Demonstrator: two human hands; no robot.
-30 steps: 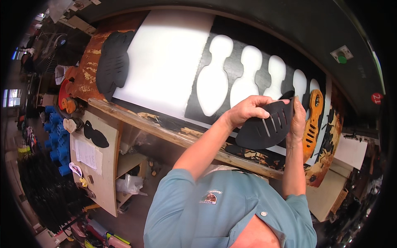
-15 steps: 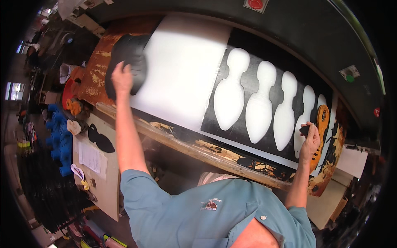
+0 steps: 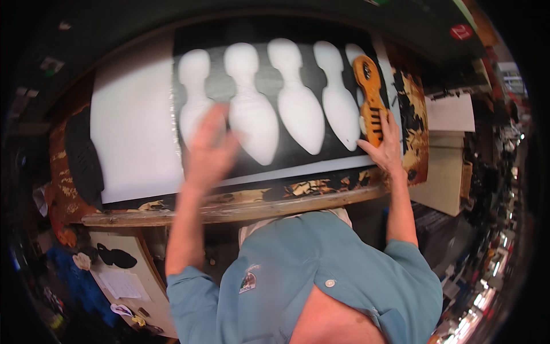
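My right hand (image 3: pixel 387 148) grips the lower end of an orange, sole-shaped cutting die (image 3: pixel 368 86) with slots in it, thumb on one side and fingers on the other. The die lies over the right end of a black sheet (image 3: pixel 216 69). Several sole-shaped cutouts in this sheet show the white surface (image 3: pixel 132 109) beneath. My left hand (image 3: pixel 211 146), blurred by motion, is over the two leftmost cutouts, its thumb apart from the fingers and nothing visible in it. At the far left lies a stack of black cut pieces (image 3: pixel 83 160).
A worn wooden edge (image 3: pixel 240 212) runs along the front of the table, with black scraps (image 3: pixel 318 188) behind it. To the left below hangs a board with a paper sheet (image 3: pixel 123 285) and a black sole shape (image 3: pixel 116 256). A dark machine beam (image 3: pixel 137 34) spans the back.
My left hand has left the black pieces and moved right over the cutouts. My right hand now holds the orange die's lower end; the small dark piece it held no longer shows. The view has turned right.
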